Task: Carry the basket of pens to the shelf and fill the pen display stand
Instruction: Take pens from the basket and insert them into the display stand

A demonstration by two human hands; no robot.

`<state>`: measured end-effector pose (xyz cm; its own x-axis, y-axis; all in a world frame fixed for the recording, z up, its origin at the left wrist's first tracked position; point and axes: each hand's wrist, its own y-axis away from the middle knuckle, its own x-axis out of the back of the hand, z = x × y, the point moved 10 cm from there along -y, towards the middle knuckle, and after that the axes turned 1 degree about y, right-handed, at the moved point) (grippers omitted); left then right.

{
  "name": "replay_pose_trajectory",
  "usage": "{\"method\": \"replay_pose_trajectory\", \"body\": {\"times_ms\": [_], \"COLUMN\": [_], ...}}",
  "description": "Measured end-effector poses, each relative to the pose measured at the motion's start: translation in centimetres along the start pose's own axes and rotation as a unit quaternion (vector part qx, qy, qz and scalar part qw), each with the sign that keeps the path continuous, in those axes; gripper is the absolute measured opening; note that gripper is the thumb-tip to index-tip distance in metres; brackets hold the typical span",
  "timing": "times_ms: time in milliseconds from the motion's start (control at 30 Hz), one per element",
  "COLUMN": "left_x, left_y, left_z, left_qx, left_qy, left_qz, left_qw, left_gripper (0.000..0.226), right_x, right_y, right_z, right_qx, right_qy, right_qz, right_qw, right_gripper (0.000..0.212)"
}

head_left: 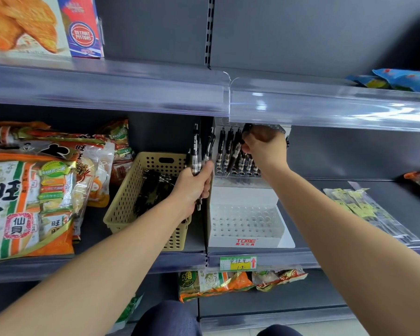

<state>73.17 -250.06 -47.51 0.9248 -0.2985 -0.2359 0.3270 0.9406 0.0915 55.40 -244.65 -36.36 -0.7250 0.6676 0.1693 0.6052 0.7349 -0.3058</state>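
- On the middle shelf [252, 254], a beige perforated basket [129, 202] is sitting left of a white pen display stand [245, 224]; the two are standing just beside each other, and loose black pens [153, 187] are lying heaped in the basket.
- Over the basket's right rim, the left hand [194, 187] is gripping a bundle of black pens [199, 151] upright, its fingers [205, 184] clenched around the barrels, with the pen tops sticking up above the fist.
- At the far upper tier of the stand, the right hand [264, 146] is reaching in under the edge of the shelf above, its fingers [246, 149] pinching a single black pen [235, 154] that is leaning with its tip down toward the holes.
- Beside that pen, a row of black pens [224, 149] is standing upright in the upper tier's holes.
- Nearer, the stand's lower tier of holes is showing white, with red lettering on the front panel.
- Left of the basket, orange and white snack bags [29, 197] are filling the shelf.
- Right of the stand, flat clear packets [364, 209] are lying on the shelf.
- Below the stand, a yellow and green price tag [238, 263] is sitting in the shelf's rail.
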Motion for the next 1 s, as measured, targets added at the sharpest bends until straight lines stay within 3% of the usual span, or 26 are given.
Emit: {"method": "replay_pose_trajectory", "body": {"times_ms": [200,567,1000], "left_x": [-0.3,-0.5,0.1], "left_y": [0.2,0.0,0.0], "left_z": [0.1,0.2,0.4], "left_qx": [-0.006,-0.028,-0.021], "left_qy": [0.015,0.01,0.017], "left_qz": [-0.004,-0.032,-0.022], "left_qw": [1.0,0.999,0.999], "left_gripper": [0.009,0.008,0.016], "right_x": [0.5,-0.2,-1.8], "right_y": [-0.5,0.1,0.8], "right_z": [-1.1,-2.9,-1.5], "right_qx": [0.066,0.132,0.111], "right_qy": [0.103,0.203,0.286], "right_qz": [0.035,0.061,0.023], "right_qw": [0.992,0.968,0.951], "right_gripper": [0.012,0.017,0.018]}}
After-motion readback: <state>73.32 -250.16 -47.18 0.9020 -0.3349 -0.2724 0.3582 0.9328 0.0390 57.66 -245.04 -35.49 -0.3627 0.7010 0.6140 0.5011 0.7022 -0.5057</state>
